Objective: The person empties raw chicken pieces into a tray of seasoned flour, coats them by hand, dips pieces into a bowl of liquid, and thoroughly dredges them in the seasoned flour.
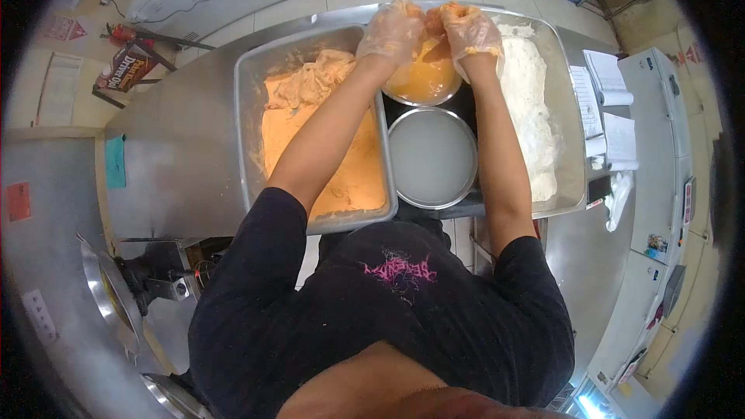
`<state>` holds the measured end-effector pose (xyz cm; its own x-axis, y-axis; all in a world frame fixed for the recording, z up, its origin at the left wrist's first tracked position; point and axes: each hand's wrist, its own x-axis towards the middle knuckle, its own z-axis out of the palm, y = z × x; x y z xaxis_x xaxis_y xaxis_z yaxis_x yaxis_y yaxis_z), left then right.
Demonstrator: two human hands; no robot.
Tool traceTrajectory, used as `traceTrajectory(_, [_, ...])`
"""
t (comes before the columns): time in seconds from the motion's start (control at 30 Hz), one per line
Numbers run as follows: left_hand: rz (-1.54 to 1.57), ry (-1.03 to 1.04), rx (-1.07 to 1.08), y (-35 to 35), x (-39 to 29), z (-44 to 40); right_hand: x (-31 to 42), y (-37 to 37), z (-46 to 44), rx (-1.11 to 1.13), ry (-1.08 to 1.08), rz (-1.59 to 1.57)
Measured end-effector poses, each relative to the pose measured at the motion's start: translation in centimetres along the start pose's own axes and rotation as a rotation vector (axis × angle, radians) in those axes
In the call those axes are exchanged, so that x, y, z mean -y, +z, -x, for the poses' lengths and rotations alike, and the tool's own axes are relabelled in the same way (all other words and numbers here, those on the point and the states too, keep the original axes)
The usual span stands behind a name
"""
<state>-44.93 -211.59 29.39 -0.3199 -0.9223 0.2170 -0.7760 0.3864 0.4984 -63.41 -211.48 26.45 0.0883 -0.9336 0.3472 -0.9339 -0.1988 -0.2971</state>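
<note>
My left hand (396, 31), in a clear plastic glove, is closed over the far end of a metal bowl of orange liquid (424, 77). Beside it my right hand (470, 31), gloved as well, has its fingers curled. Between the two hands is a soft orange-coated piece (436, 25), partly hidden by the gloves; both hands seem to grip it. Under my left forearm is a grey tub (242, 132) of orange powder (341, 178), with soft orange-coated pieces (314, 77) heaped at its far end. A round pan of cloudy liquid (431, 157) stands nearer me.
On the right, a metal tray (570, 163) holds a long pale, floury mass (526, 116). Papers (609, 77), a dark phone-like object (598, 188) and a crumpled white plastic bag (618, 200) lie beyond it. The steel table (178, 163) extends left.
</note>
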Motion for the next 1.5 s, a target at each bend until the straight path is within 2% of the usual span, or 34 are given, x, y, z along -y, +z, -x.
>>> traceTrajectory(0.03, [-0.001, 0.002, -0.006, 0.2, -0.2, -0.1, -0.2, -0.2, 0.0, -0.093, -0.201, 0.145])
traceTrajectory(0.07, [-0.059, 0.003, 0.017, 0.8, -0.5, 0.0, -0.4, 1.8, -0.4, -0.030, -0.070, 0.197])
traceTrajectory(0.1, [-0.087, -0.001, 0.027, 1.5, -0.4, 0.3, -1.0, 3.5, -0.7, -0.027, -0.075, 0.198])
traceTrajectory(0.17, [-0.062, -0.047, 0.040, 3.1, 0.3, 0.6, -0.8, 4.5, -0.9, 0.054, 0.279, -0.005])
traceTrajectory(0.2, [-0.038, -0.074, 0.034, 3.4, 1.3, -0.1, -0.9, 3.7, -1.2, 0.055, 0.266, -0.006])
traceTrajectory(0.23, [-0.014, -0.100, 0.027, 3.3, 2.0, -0.7, 0.3, 0.9, -1.2, 0.023, 0.072, 0.183])
traceTrajectory(0.27, [-0.154, 0.039, 0.013, 2.4, 2.4, -0.4, 1.2, -0.6, -0.5, 0.009, -0.119, 0.363])
traceTrajectory(0.3, [-0.288, 0.174, 0.009, 1.5, 2.6, 0.6, 0.7, 0.5, -1.5, -0.043, 0.034, 0.135])
traceTrajectory(0.37, [-0.182, 0.135, 0.000, -3.8, 0.8, 3.1, 6.3, -5.6, -0.4, 0.098, 0.370, -0.826])
traceTrajectory(0.43, [-0.079, 0.104, -0.018, -7.2, 1.4, 6.2, 9.8, -9.1, 1.2, -0.021, 0.191, -0.140])
traceTrajectory(0.47, [-0.289, 0.287, -0.065, -8.6, 2.8, 7.7, 11.1, -9.7, 2.5, -0.009, 0.184, -0.144])
traceTrajectory(0.5, [-0.501, 0.472, -0.109, -10.0, 3.8, 9.3, 12.3, -10.2, 3.7, 0.046, 0.139, -0.344])
traceTrajectory(0.53, [-0.504, 0.460, -0.106, -11.5, 3.8, 11.3, 13.2, -10.4, 4.5, 0.103, 0.094, -0.543])
traceTrajectory(0.57, [-0.219, 0.347, -0.028, -13.2, 3.2, 13.6, 13.5, -9.4, 5.3, 0.110, 0.086, -0.546])
traceTrajectory(0.63, [-0.035, 0.345, 0.035, -13.7, 5.8, 18.0, 13.7, -6.4, 7.7, 0.147, -0.224, -0.531])
traceTrajectory(0.67, [-0.137, 0.460, 0.027, -13.7, 6.4, 19.7, 15.0, -6.3, 8.8, 0.311, -0.168, -0.620])
traceTrajectory(0.7, [-0.002, 0.048, 0.354, -13.7, 6.8, 20.6, 16.5, -6.2, 9.8, 0.478, -0.111, -0.706])
traceTrajectory(0.77, [0.098, -0.349, 0.637, -13.6, 7.9, 22.5, 18.2, -4.0, 11.2, 0.691, -0.080, -0.600])
traceTrajectory(0.83, [0.053, -0.334, 0.594, -8.8, 13.6, 25.7, 18.9, 3.0, 12.4, 0.982, -0.066, -0.350])
traceTrajectory(0.87, [-0.022, -0.308, 0.633, -6.5, 16.3, 26.6, 18.6, 6.3, 13.5, 0.983, -0.078, -0.349])
traceTrajectory(0.9, [-0.097, -0.281, 0.674, -5.6, 18.0, 27.0, 18.0, 9.3, 14.8, 0.989, -0.313, -0.279])
traceTrajectory(0.97, [-0.189, -0.284, 0.706, -5.7, 18.7, 26.3, 18.7, 10.5, 14.0, 0.980, -0.548, -0.200])
traceTrajectory(1.03, [-0.278, -0.280, 0.739, -5.6, 19.8, 25.2, 19.1, 11.4, 12.3, 0.996, -0.668, 0.328])
traceTrajectory(1.07, [-0.223, -0.225, 0.668, -5.3, 20.6, 24.6, 19.3, 11.3, 11.1, 1.053, -0.380, 0.338])
traceTrajectory(1.1, [-0.167, -0.170, 0.597, -5.0, 21.4, 23.9, 19.5, 11.1, 10.8, 1.055, -0.377, 0.344])
traceTrajectory(1.17, [-0.238, -0.118, 0.571, -5.6, 21.8, 20.4, 21.6, 7.6, 8.5, 0.870, -0.093, 0.203])
traceTrajectory(1.2, [-0.265, -0.179, 0.470, -5.4, 21.5, 18.7, 20.4, 10.7, 8.5, 0.805, -0.207, 0.231])
traceTrajectory(1.23, [-0.292, -0.237, 0.369, -5.0, 21.5, 16.8, 20.7, 11.5, 8.3, 0.798, -0.199, 0.237])
traceTrajectory(1.3, [-0.278, -0.259, 0.261, 1.8, 27.8, 12.6, 22.0, 12.8, 7.9, 0.758, 0.149, 0.215])
traceTrajectory(1.33, [-0.270, -0.269, 0.210, 2.6, 28.5, 11.8, 21.7, 14.4, 7.7, 0.750, 0.159, 0.218])
traceTrajectory(1.37, [-0.261, -0.278, 0.160, 3.4, 29.1, 10.9, 20.9, 16.9, 7.7, 0.671, 0.278, 0.145])
traceTrajectory(1.4, [-0.166, -0.384, 0.196, 2.0, 27.8, 10.4, 20.0, 19.6, 8.3, 0.587, 0.402, 0.069])
traceTrajectory(1.43, [-0.073, -0.477, 0.240, 1.3, 26.6, 9.6, 18.8, 23.0, 9.6, 0.438, 0.287, 0.062])
traceTrajectory(1.5, [-0.212, -0.424, 0.100, 9.5, 32.9, 8.3, 16.9, 24.4, 10.0, 0.240, 0.259, 0.103])
